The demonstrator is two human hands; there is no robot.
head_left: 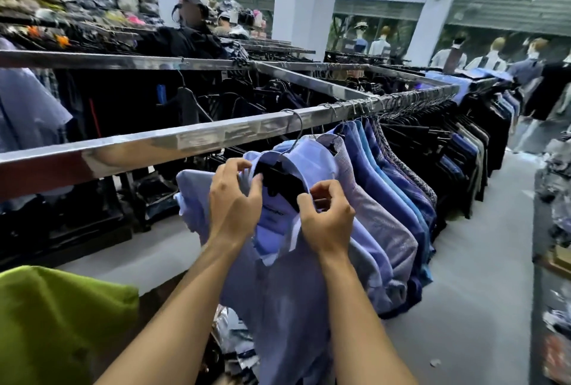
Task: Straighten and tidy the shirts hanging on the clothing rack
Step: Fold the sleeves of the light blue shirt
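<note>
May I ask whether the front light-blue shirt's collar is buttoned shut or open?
Open: the left hand and right hand pinch the collar edges apart, exposing the black hanger and neck label.

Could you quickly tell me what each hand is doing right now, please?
Left hand: pinches the collar of the light blue shirt.
Right hand: pinches the same collar, other side.

Left grip [235, 201], right grip [328, 218]; close together, both in pinches

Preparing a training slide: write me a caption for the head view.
Left hand and right hand pinch the collar of a light blue shirt on a black hanger hooked over the chrome rail.
</note>
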